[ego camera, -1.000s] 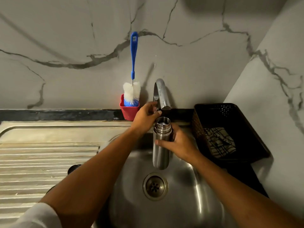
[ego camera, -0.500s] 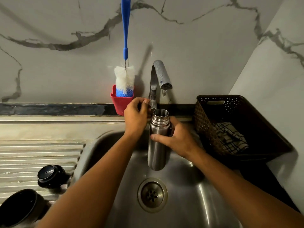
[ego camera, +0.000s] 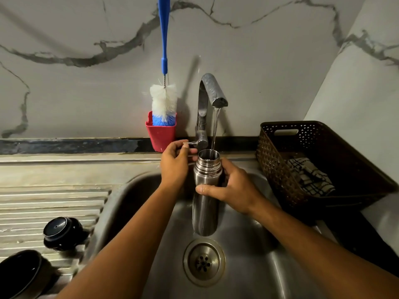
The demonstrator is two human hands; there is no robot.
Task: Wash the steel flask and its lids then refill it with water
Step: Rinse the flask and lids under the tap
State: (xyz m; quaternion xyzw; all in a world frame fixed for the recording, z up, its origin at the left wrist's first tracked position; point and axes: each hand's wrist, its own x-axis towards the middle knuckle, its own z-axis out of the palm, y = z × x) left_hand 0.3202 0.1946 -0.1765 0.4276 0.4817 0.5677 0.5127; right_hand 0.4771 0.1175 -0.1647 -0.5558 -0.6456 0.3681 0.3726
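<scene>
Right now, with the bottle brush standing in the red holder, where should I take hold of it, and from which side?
I would take the bottle brush by its blue handle, coming from the front, because the wall is close behind. It stands upright, bristles down in the red holder, so lift straight up.

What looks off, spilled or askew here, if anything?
Nothing stands out. The stream from the tap falls into the steel flask; no splash shows. The right hand grips the flask, the left hand pinches the tap lever. A stopper lid and a cup lid sit on the drainboard.
</scene>
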